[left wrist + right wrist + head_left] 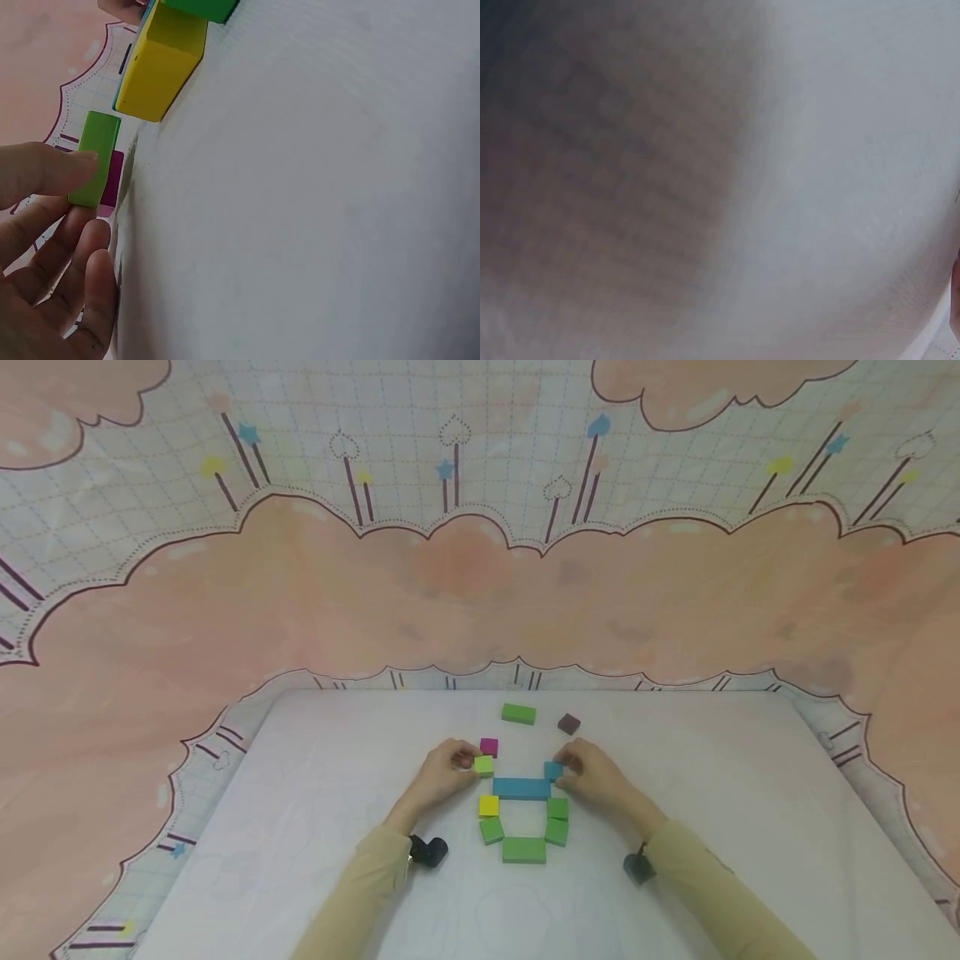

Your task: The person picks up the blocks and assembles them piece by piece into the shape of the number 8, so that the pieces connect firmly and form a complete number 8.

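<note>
My left hand (448,768) pinches a light green block (96,161) between thumb and fingers; in the left wrist view its other fingers curl loosely below. My right hand (592,774) holds a small blue block (552,771) at the right end of a long blue block (521,789). Below the long block, a yellow block (489,806), several green blocks and a wider green block (524,850) form a U shape. A magenta block (489,747) lies just beyond the light green one. The right wrist view is mostly a dark blur, with a sliver of hand at its edge.
Farther back on the white table (300,827) lie a long green block (519,714) and a dark brown block (569,724). A patterned peach-and-white cloth (465,602) hangs behind the table. Black wrist cameras sit on both wrists.
</note>
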Tool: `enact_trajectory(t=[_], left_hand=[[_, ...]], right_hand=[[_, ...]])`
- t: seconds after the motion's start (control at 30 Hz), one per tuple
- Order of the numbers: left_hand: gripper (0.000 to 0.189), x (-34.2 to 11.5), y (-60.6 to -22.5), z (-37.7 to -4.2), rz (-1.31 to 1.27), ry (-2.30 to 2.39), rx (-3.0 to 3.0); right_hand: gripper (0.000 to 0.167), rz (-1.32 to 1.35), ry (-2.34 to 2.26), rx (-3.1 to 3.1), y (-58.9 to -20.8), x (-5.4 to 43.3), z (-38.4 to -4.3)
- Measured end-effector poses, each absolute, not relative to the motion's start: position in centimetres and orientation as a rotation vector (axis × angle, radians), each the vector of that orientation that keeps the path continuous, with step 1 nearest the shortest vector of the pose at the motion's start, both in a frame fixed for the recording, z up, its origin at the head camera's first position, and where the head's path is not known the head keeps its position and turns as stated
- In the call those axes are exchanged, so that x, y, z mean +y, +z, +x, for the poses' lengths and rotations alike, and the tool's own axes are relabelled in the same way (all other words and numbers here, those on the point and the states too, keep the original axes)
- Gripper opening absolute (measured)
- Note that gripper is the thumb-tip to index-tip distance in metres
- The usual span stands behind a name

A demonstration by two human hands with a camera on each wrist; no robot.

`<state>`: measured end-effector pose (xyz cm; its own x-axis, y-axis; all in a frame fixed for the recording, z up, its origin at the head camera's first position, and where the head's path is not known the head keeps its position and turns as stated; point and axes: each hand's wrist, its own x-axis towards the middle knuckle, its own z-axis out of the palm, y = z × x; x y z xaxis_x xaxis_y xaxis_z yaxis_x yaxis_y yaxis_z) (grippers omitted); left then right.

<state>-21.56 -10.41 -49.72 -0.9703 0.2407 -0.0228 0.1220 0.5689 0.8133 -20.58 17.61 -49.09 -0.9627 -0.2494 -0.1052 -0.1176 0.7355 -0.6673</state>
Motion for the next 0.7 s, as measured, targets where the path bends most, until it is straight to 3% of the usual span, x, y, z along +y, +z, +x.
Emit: enact_trajectory(t=[0.7], left_hand=[[0.027,-9.88,-50.15,-21.59,0.3,1.303,2.634]], right_hand=[[0.031,-0.316,-1.05,2.749,-49.07,17.63,-20.57]])
